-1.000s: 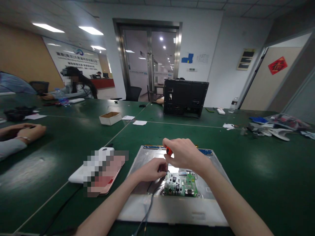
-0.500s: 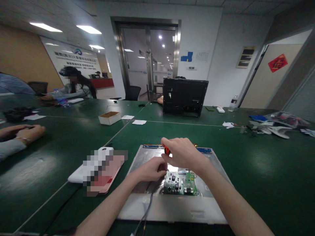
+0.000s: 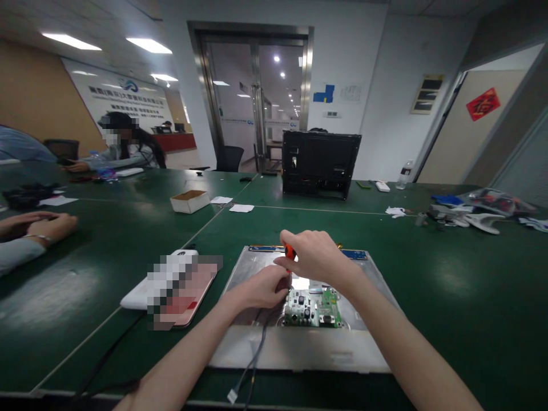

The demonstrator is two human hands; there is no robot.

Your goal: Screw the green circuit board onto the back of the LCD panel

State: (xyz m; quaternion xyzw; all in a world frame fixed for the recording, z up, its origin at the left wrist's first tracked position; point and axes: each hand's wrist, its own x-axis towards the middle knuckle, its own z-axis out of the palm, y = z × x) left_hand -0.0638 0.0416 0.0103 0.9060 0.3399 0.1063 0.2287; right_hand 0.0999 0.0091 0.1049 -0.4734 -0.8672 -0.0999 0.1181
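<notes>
Screwdriver (image 3: 290, 251) with an orange handle, standing roughly upright over the upper left corner of a green circuit board (image 3: 315, 308). The right hand (image 3: 317, 257) is closed around the handle from above, so that only a small orange patch shows between thumb and forefinger. The left hand (image 3: 262, 288) lies just beside and below it, its fingers curled together at the lower end of the tool. Whether they pinch the shaft or only rest against it cannot be told, since the tip is hidden behind them. The two hands touch or nearly touch.

The circuit board sits in a shallow recess of a flat metal panel (image 3: 299, 351), which lies on the green desk (image 3: 449, 285) directly in front of the person. A dark cable (image 3: 256, 357) runs from the board's left side over the panel's near edge and ends in a small white plug. Left of the panel lie a white device and a pink phone (image 3: 182, 297), partly blurred.

Further back on the desk stand an open cardboard box (image 3: 189, 201) and a black monitor casing (image 3: 321, 162), with loose parts (image 3: 466, 220) at the far right. Another person's hands (image 3: 40, 224) rest on the desk at the left edge, well apart from the panel.
</notes>
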